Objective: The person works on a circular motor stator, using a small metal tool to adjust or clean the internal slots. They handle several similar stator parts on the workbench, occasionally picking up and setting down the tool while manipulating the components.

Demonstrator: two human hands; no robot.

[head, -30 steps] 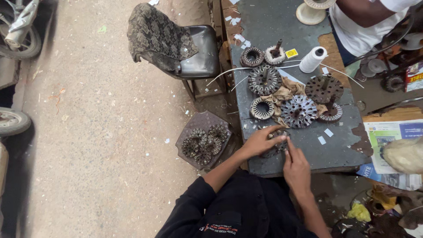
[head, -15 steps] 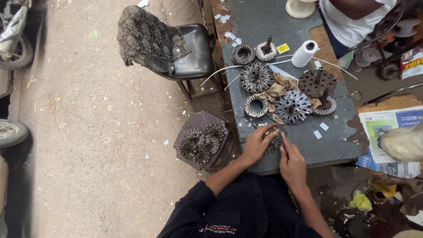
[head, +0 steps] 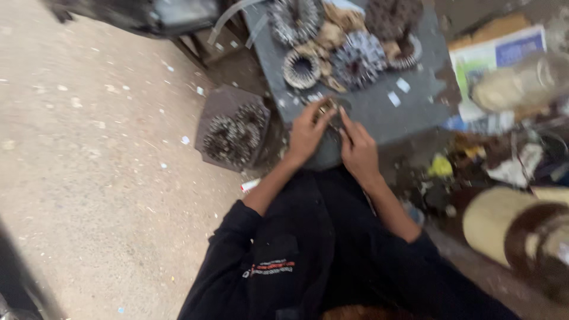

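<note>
While both hands meet at the near edge of the grey surface [head: 379, 112], left hand [head: 305, 133] and right hand [head: 355, 148] pinch what looks like a small wound ring [head: 329, 109], unfinished, with several toothed ring cores [head: 355, 59] waiting just beyond the fingers.

Dusty concrete floor [head: 101, 154], grey worktable [head: 409, 109] — daylight

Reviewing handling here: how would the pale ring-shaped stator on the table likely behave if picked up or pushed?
The ring stator looks like stacked metal with windings, so probably stiff and heavy for its size. It lies flat on the table, so a push would likely slide it, not roll it. Its toothed rim should grip well.
</note>
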